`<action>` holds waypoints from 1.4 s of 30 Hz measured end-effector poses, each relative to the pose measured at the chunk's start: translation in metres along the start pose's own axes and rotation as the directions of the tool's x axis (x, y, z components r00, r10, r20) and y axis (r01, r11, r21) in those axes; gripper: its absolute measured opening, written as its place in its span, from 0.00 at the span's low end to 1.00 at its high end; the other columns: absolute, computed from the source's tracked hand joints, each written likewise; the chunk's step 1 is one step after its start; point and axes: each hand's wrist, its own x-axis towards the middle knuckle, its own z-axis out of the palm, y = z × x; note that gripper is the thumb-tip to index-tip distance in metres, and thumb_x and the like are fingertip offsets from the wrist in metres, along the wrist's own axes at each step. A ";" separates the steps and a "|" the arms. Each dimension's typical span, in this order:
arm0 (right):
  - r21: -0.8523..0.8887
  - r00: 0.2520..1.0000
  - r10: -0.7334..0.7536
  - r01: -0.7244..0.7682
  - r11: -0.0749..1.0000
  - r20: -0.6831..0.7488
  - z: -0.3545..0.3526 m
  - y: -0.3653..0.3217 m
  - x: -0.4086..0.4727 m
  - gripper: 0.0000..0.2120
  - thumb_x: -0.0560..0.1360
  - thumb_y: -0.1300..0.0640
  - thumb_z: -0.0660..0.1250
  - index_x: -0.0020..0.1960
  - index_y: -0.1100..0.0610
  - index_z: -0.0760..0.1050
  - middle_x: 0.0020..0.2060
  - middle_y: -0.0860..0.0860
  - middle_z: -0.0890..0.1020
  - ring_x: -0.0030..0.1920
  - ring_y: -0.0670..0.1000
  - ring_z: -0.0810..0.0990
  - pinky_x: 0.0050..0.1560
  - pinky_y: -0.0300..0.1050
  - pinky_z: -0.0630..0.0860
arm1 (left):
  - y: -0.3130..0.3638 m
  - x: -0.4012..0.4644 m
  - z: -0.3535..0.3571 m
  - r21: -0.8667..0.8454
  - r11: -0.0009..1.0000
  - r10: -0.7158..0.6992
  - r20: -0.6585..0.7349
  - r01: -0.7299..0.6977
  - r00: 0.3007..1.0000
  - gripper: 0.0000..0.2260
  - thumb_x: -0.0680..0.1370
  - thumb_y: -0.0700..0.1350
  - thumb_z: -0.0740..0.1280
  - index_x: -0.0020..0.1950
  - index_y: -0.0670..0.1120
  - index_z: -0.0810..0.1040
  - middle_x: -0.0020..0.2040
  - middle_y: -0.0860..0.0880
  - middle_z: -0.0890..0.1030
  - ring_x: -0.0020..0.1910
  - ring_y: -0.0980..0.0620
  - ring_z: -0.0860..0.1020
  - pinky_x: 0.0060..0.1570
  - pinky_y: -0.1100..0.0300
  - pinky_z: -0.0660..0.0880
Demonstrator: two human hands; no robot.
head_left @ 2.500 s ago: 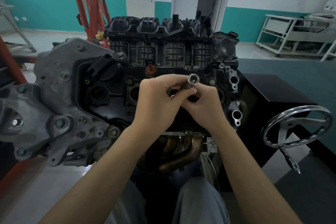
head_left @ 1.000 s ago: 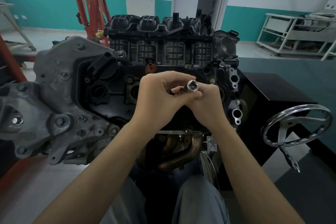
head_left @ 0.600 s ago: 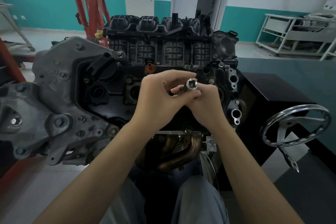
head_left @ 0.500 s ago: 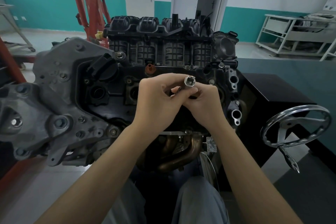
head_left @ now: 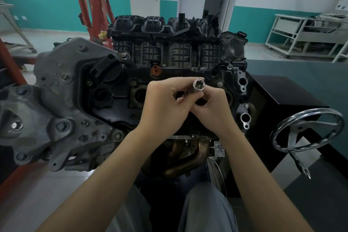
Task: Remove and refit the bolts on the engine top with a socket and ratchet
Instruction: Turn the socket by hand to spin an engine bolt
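Both hands meet above the engine top (head_left: 120,103): left hand (head_left: 165,107) & right hand (head_left: 212,111) pinch a socket (head_left: 198,85), square drive facing camera; best to grip it steady w/ one hand, seat the tool squarely.

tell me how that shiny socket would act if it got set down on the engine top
The socket looks like polished metal and round-bodied, so it is probably rigid, slick, and apt to roll. Both the left hand and right hand grip it.
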 end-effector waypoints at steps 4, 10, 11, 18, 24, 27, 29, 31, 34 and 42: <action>0.001 0.999 0.037 -0.037 0.999 -0.009 0.001 0.001 -0.001 0.09 0.72 0.63 0.70 0.47 0.52 0.80 0.38 0.37 0.81 0.42 0.37 0.81 0.43 0.30 0.73 | -0.003 0.002 -0.006 -0.284 0.957 -0.023 0.145 0.064 0.989 0.15 0.72 0.30 0.69 0.57 0.41 0.79 0.48 0.43 0.84 0.52 0.49 0.83 0.56 0.51 0.78; -0.009 0.999 0.022 -0.023 1.000 -0.037 0.001 0.002 -0.001 0.08 0.70 0.64 0.71 0.48 0.57 0.83 0.40 0.47 0.85 0.43 0.46 0.84 0.44 0.42 0.79 | -0.001 0.003 -0.004 -0.163 0.987 -0.009 0.047 0.017 0.999 0.14 0.66 0.35 0.77 0.48 0.47 0.82 0.44 0.51 0.84 0.45 0.55 0.83 0.49 0.58 0.80; -0.014 0.999 0.004 -0.005 1.000 -0.033 0.001 0.001 0.000 0.08 0.70 0.63 0.71 0.48 0.57 0.82 0.40 0.48 0.85 0.44 0.46 0.84 0.45 0.43 0.79 | -0.001 0.002 -0.002 -0.153 0.988 -0.004 0.016 0.006 1.000 0.13 0.67 0.35 0.77 0.47 0.47 0.82 0.43 0.51 0.84 0.45 0.56 0.83 0.48 0.58 0.80; -0.001 0.999 0.039 -0.039 0.999 -0.029 -0.001 0.000 -0.001 0.15 0.71 0.65 0.70 0.41 0.43 0.78 0.34 0.36 0.82 0.39 0.37 0.81 0.41 0.32 0.74 | 0.002 0.005 -0.006 -0.251 0.967 0.006 0.154 0.033 0.988 0.12 0.73 0.31 0.70 0.55 0.39 0.81 0.49 0.43 0.84 0.51 0.49 0.83 0.54 0.50 0.79; -0.068 1.000 0.022 -0.023 0.997 -0.018 0.001 -0.001 0.001 0.09 0.71 0.64 0.72 0.51 0.58 0.82 0.42 0.48 0.85 0.45 0.45 0.83 0.46 0.42 0.79 | -0.001 0.003 -0.002 -0.043 0.998 -0.053 -0.010 0.052 0.999 0.07 0.69 0.37 0.76 0.45 0.43 0.84 0.41 0.51 0.85 0.43 0.58 0.83 0.47 0.57 0.80; -0.031 0.997 0.069 -0.069 0.997 0.024 -0.001 -0.001 0.000 0.08 0.72 0.64 0.70 0.49 0.55 0.80 0.41 0.43 0.83 0.45 0.42 0.82 0.45 0.38 0.77 | 0.001 0.005 -0.004 -0.156 0.984 -0.072 0.072 0.082 0.995 0.10 0.72 0.34 0.73 0.52 0.43 0.83 0.46 0.49 0.85 0.49 0.55 0.83 0.53 0.54 0.80; -0.072 0.995 0.102 -0.101 0.992 0.014 -0.001 0.002 -0.001 0.04 0.73 0.64 0.68 0.45 0.60 0.82 0.38 0.51 0.84 0.42 0.51 0.83 0.41 0.50 0.78 | 0.001 0.005 -0.006 -0.190 0.979 -0.042 0.173 0.075 0.984 0.12 0.73 0.32 0.71 0.54 0.41 0.82 0.48 0.46 0.85 0.51 0.53 0.83 0.54 0.54 0.79; -0.079 0.996 0.091 -0.092 0.993 -0.015 0.000 0.004 0.000 0.05 0.72 0.66 0.69 0.45 0.61 0.82 0.38 0.54 0.84 0.41 0.53 0.83 0.43 0.52 0.79 | 0.001 0.006 -0.007 -0.156 0.986 -0.037 0.188 0.067 0.981 0.12 0.72 0.32 0.72 0.54 0.41 0.82 0.47 0.47 0.85 0.51 0.53 0.83 0.54 0.54 0.79; -0.072 0.997 0.066 -0.069 0.995 -0.038 0.001 0.002 0.001 0.07 0.69 0.67 0.71 0.45 0.59 0.83 0.39 0.48 0.84 0.42 0.45 0.83 0.46 0.38 0.77 | 0.000 0.005 -0.004 0.109 0.994 -0.007 0.040 0.003 0.999 0.10 0.68 0.38 0.77 0.47 0.46 0.84 0.42 0.56 0.83 0.45 0.60 0.82 0.49 0.61 0.79; -0.028 0.997 0.076 -0.075 0.997 0.007 0.000 -0.001 0.000 0.12 0.72 0.68 0.69 0.50 0.53 0.80 0.41 0.40 0.82 0.44 0.38 0.82 0.47 0.31 0.74 | -0.005 0.005 -0.005 -0.130 0.990 -0.043 0.120 0.059 0.992 0.13 0.72 0.32 0.71 0.53 0.46 0.82 0.48 0.51 0.84 0.50 0.55 0.83 0.55 0.57 0.78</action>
